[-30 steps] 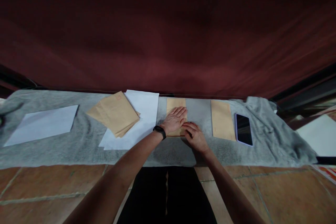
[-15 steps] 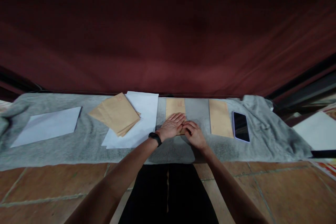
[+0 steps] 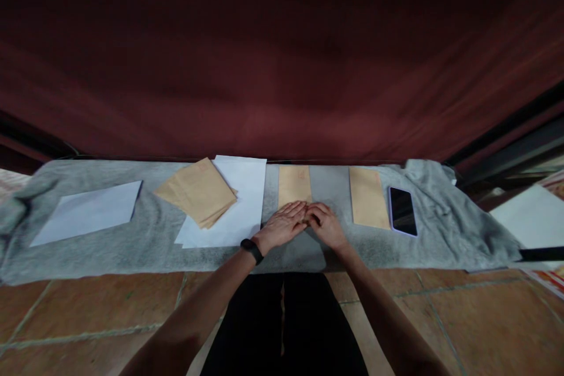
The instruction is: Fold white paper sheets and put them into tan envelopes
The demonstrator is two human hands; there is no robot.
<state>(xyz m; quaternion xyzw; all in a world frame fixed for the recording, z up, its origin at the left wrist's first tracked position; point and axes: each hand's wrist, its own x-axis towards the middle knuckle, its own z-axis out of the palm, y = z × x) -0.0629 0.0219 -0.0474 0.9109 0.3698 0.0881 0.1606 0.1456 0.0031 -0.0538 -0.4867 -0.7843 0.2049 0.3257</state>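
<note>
A tan paper envelope (image 3: 294, 183) with faint red print lies upright in front of me on the grey cloth. My left hand (image 3: 284, 224), wearing a black wristband (image 3: 252, 249), rests flat with fingers stretched across the envelope's near end. Right beside it, my right hand (image 3: 325, 224) has its fingers curled and pinched at the envelope's near right edge, touching my left fingertips. Both hands cover that near end, so its flap or edge is hidden.
Left of my hands, several tan envelopes (image 3: 200, 192) lie fanned on white paper sheets (image 3: 249, 200). Farther left is another white sheet (image 3: 90, 211). To the right lie a single envelope (image 3: 369, 197) and a phone (image 3: 402, 211). Grey cloth (image 3: 445, 217) covers the bench before a dark red curtain (image 3: 282, 82).
My left hand has slid down toward me, uncovering more of the envelope's upper part. My right hand stays at the near edge, fingers still curled.
</note>
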